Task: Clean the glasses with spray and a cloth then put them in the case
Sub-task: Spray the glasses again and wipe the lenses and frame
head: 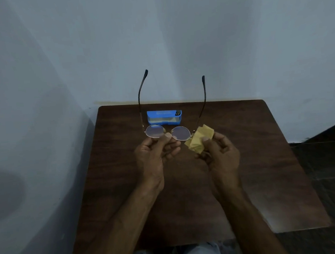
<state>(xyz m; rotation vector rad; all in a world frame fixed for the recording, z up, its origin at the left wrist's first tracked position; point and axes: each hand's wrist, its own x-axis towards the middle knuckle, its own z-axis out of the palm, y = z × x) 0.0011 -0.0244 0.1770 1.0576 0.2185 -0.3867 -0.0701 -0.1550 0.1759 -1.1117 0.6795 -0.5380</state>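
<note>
Round, thin-rimmed glasses are held above the table with both dark temple arms unfolded and pointing away from me toward the wall. My left hand pinches them at the bridge between the two lenses. A crumpled yellow cloth sits in my right hand, gripped between thumb and fingers, and its top edge touches the frame's right end. A blue glasses case lies on the table behind the glasses. No spray bottle is in view.
The dark brown wooden table stands against a pale wall, with another wall close on the left. Dark floor shows to the right of the table. My lap is at the table's near edge.
</note>
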